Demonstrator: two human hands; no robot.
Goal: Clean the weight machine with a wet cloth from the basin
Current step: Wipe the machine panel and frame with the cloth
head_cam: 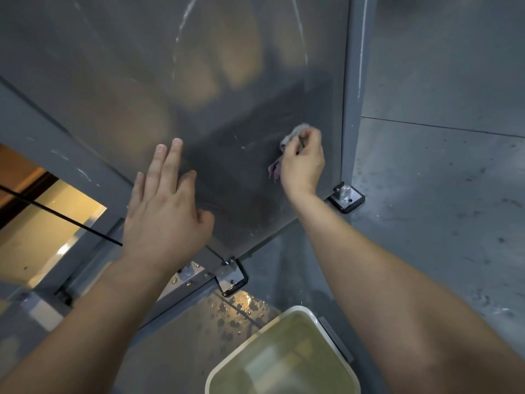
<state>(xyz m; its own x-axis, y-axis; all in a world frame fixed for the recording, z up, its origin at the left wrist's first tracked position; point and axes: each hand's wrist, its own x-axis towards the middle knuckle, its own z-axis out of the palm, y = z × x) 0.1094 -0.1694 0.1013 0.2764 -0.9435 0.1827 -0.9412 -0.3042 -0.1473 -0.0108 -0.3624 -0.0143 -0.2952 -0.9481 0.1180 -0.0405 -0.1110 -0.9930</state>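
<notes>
In the head view, the right hand (302,162) had its fingers (311,136) clamped on a bunched wet cloth (289,139), pressing it against the grey panel (227,115) of the weight machine near the panel's lower right corner, beside the upright post (352,89). The left hand (163,207) lay flat on the panel toward its lower left edge, fingers apart and holding nothing. The basin (284,356) of murky water stood on the floor (440,209) below, with water drops just beside it.
</notes>
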